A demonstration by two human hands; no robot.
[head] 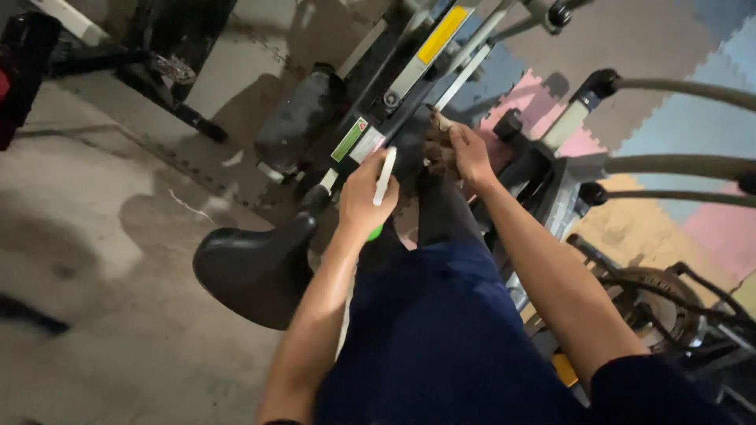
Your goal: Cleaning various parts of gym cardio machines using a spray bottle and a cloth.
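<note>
- Dim workshop: bare concrete floor [94, 236] on my left, coloured foam puzzle mats [677, 134] on my right. Machine sits across the seam between them.
- The machine is an exercise-bike frame [409, 86], the black beam running away from me, with a yellow strip and a green-and-white label on it. The black saddle [252, 264] is low left, just beside my left forearm.
- Left hand [366, 197]: grip closed round a white pen-like tool with a green end [383, 179]. The white end points up toward the beam and the green end pokes out under my palm. I judge it is held upright so it stays clear of the right hand's spot.
- Right hand [465, 149]: fingers closed on a brownish wad [438, 151], a rag by the look of it but too blurred to be sure, pressed against the beam just past the label. Likely bunched so the pressure lands on one patch.
- Both hands are near each other at the same stretch of beam, not touching.
- My leg in dark blue trousers [441, 330] runs up between my forearms.
- Chainring and pedal crank [657, 303] low right, curved grey handlebar tubes [685, 90] upper right, well apart from the hands.
</note>
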